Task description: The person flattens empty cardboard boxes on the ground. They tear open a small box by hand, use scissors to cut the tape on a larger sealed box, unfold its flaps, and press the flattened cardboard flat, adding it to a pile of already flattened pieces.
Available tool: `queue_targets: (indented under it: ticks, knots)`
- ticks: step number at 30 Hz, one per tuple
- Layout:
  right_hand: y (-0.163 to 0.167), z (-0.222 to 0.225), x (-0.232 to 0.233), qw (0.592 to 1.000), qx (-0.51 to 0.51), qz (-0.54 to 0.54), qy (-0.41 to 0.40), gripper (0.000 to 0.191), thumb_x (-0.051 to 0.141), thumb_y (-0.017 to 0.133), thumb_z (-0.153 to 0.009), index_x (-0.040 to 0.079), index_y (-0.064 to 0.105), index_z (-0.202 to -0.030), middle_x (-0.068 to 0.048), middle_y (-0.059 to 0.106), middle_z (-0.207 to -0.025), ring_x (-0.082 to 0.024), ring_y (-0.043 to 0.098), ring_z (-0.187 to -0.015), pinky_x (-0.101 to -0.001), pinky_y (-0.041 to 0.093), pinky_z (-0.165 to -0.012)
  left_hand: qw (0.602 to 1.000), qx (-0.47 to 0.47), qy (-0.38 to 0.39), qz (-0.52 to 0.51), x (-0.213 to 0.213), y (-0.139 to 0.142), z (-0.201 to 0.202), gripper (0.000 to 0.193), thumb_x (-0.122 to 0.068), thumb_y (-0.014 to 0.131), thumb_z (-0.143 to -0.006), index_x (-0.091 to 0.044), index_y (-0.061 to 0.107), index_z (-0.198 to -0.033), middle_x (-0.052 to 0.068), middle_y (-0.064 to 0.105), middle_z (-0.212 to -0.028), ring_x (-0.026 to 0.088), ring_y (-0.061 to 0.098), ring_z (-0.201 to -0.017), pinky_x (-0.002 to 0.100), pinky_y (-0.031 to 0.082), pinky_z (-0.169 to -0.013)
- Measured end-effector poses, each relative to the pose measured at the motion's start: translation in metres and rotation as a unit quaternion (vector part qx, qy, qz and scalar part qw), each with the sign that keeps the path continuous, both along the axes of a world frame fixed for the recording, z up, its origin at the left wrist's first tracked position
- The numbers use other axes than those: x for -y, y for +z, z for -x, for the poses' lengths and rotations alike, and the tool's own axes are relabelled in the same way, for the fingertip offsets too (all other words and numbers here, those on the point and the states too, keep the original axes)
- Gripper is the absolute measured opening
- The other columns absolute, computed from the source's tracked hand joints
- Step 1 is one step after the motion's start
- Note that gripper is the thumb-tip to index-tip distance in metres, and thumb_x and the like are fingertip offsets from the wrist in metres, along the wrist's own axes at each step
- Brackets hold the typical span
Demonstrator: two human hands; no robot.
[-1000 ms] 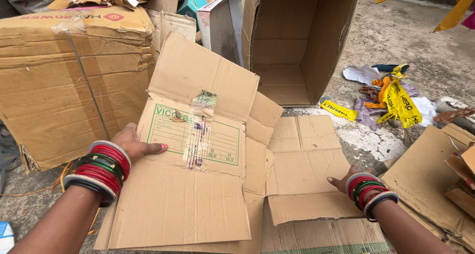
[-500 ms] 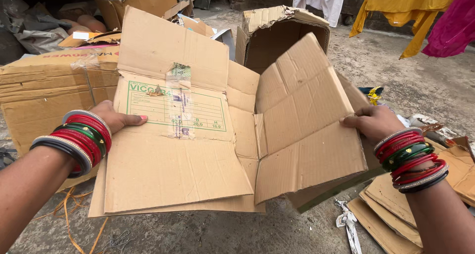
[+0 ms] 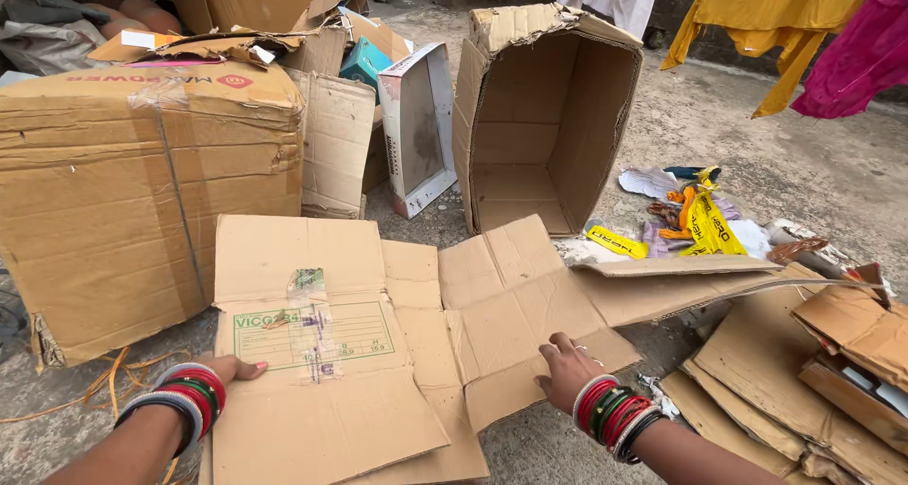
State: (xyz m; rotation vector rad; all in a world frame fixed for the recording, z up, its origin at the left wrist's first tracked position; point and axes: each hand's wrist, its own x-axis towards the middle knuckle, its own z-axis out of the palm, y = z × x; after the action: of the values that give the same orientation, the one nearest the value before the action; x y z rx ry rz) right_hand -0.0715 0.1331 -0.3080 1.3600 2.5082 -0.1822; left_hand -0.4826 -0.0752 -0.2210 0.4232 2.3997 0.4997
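Now two hands (image 3: 232, 370) (image 3: 566, 372) pressing one flattened carton (image 3: 378, 353).

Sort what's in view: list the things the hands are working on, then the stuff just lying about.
In hand:
- flattened carton, spread on the ground
- left hand on its labelled panel
- right hand on its right flaps

Lying about:
- big taped box
- open upright box
- white tray box
- yellow wrappers
- cardboard pile
- hanging clothes

Daylight falls on a rough grey concrete floor (image 3: 804, 164) strewn with yellow plastic litter (image 3: 705, 225). A large taped brown carton (image 3: 132, 192) stands left, an open upright carton (image 3: 544, 116) behind. Yellow and pink cloths (image 3: 804, 31) hang at the back.
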Motion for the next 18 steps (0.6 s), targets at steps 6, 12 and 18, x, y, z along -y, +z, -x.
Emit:
queue_targets:
  ticks: [6, 12, 18]
  knots:
    - [-0.021, -0.004, 0.016, 0.967, 0.178, 0.151, 0.097, 0.1, 0.072, 0.059, -0.093, 0.019, 0.011, -0.163, -0.009, 0.005, -0.171, -0.03, 0.008, -0.159, -0.0641, 0.011, -0.125, 0.999, 0.03, -0.021, -0.023, -0.013, 0.02, 0.02, 0.073, -0.038, 0.089, -0.071, 0.003, 0.073, -0.129, 0.024, 0.079, -0.12, 0.04, 0.075, -0.111, 0.046, 0.052, -0.101]
    - [-0.022, 0.034, 0.051, 0.944, 0.066, 0.214, 0.244, 0.091, 0.067, 0.056, -0.091, 0.013, 0.033, -0.16, -0.023, 0.043, -0.153, -0.04, 0.04, -0.144, -0.0519, 0.032, -0.12, 0.995, -0.046, -0.085, -0.03, -0.008, 0.055, 0.055, 0.071, -0.03, 0.09, -0.065, -0.003, 0.076, -0.129, 0.018, 0.078, -0.127, 0.036, 0.072, -0.118, 0.042, 0.049, -0.106]
    - [0.015, 0.101, 0.036, 0.969, -0.012, 0.185, 0.161, 0.066, 0.045, 0.062, -0.097, 0.004, 0.046, -0.147, -0.014, 0.048, -0.149, -0.032, 0.051, -0.136, -0.0417, 0.043, -0.115, 0.981, -0.164, -0.088, 0.05, -0.03, 0.073, 0.05, 0.091, -0.041, 0.093, -0.069, 0.008, 0.058, -0.136, 0.029, 0.07, -0.13, 0.042, 0.068, -0.12, 0.046, 0.049, -0.107]
